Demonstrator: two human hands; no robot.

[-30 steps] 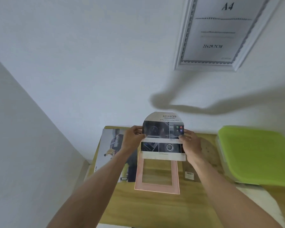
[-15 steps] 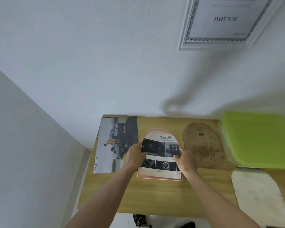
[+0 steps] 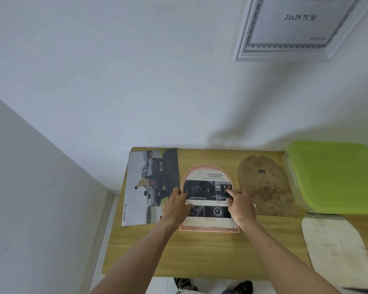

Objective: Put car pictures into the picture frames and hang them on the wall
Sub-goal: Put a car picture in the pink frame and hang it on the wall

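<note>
An arch-topped car picture (image 3: 208,189) with dashboard photos lies flat inside a pink arched frame (image 3: 208,230) on the wooden table (image 3: 200,255). My left hand (image 3: 175,205) presses on the picture's left edge with fairly straight fingers. At the right edge my right hand (image 3: 240,203) presses down too, fingertips on the print. A second car picture (image 3: 149,187), marked SMART CAB, lies to the left. Up on the wall at the top right hangs a white frame (image 3: 242,54) holding an A4 sample sheet.
A brown arched backing board (image 3: 263,187) lies right of the frame. A pale arched board (image 3: 336,249) sits at the table's right front. A box with a green lid (image 3: 336,177) stands at the back right. Walls close off the back and left.
The picture, held up in both hands a second ago, has come down onto the pink frame. My hands now press it flat, and my view has tilted down toward the table.
</note>
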